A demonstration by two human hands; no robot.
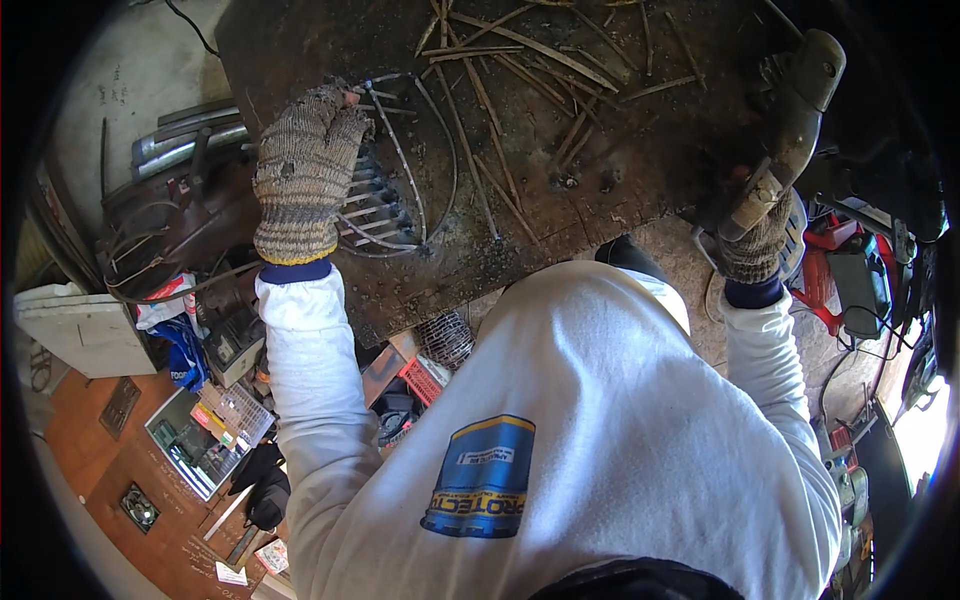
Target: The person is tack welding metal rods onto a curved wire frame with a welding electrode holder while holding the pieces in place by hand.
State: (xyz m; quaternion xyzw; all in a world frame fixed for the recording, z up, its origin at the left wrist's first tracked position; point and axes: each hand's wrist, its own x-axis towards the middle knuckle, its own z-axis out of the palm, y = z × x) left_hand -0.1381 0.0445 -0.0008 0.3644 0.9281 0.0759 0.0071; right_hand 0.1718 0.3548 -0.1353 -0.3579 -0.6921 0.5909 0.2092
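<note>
The left hand [312, 165], in a frayed knitted glove [300, 195], has its fingers drawn in at the upper corner of a bent-rod frame [397, 152]; whether they clamp it I cannot tell. The frame lies on the bench [400, 290], just right of that hand. A loose hold could let it skid; a frayed fingertip could snag on a rod end. The right hand [752, 255] is partly hidden by a rounded metal piece [795, 140], so its grip cannot be judged; slipping there could jolt the wrist.

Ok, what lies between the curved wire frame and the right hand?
In the head view, loose thin rods lie on the dark benchtop between the wire frame and the right hand, mostly nearer the frame.
</note>
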